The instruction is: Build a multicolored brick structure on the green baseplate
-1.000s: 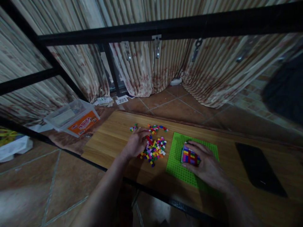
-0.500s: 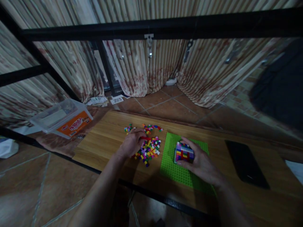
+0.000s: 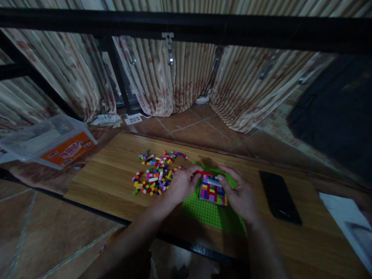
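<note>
Currently in the left hand: a narrow red strip (image 3: pixel 205 173), pinched between thumb and fingertips; the left hand (image 3: pixel 180 185) reaches over the left part of the green baseplate.
Red strip: above the far edge of the brick panel, roughly along it; whether the two touch, I cannot tell.
Right hand: the right hand (image 3: pixel 240 192) is curved at the panel's right side, thumb and fingers parted, thumb at the far right corner; whether it grips, I cannot tell.
Brick panel: the flat, multicoloured brick panel (image 3: pixel 212 192) lies between the hands on the green baseplate (image 3: pixel 203 212), with red bars across its face.
Loose bricks: small loose bricks (image 3: pixel 157 176) in many colours, scattered left of the baseplate, some just beside the left hand.
Wooden table: the wooden table (image 3: pixel 99 174) bears baseplate and bricks, with a black slab (image 3: pixel 280 197) to the right of the right hand.
Far left: a clear plastic box (image 3: pixel 43 139) with an orange label (image 3: pixel 69 150).
Far side: striped curtains (image 3: pixel 188 81) behind a black bar (image 3: pixel 186 27).
Right edge: a white sheet (image 3: pixel 341 213).
</note>
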Motion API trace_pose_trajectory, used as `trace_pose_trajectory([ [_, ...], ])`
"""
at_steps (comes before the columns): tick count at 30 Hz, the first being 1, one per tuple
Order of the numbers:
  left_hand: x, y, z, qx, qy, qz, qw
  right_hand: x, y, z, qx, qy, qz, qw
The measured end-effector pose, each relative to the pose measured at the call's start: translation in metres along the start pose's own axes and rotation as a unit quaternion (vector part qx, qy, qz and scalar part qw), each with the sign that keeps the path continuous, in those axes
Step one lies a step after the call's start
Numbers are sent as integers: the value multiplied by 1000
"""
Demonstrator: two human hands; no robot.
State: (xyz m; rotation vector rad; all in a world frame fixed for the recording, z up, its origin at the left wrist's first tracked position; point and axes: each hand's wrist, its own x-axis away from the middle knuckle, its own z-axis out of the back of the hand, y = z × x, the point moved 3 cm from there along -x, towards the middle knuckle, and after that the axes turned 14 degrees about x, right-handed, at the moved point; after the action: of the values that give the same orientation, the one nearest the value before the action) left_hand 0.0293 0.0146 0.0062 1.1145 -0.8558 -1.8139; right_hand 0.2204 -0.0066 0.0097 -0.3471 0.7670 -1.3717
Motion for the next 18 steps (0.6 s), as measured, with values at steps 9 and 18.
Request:
trace_pose_trajectory([
  [9,-9,-1,-22,-27,-25,-15,999,-6,-3,-14,54,-27,49,997],
  [18,-10,-6,-24,0,-20,48,999,-12,2,-14,98,-57,16,993],
])
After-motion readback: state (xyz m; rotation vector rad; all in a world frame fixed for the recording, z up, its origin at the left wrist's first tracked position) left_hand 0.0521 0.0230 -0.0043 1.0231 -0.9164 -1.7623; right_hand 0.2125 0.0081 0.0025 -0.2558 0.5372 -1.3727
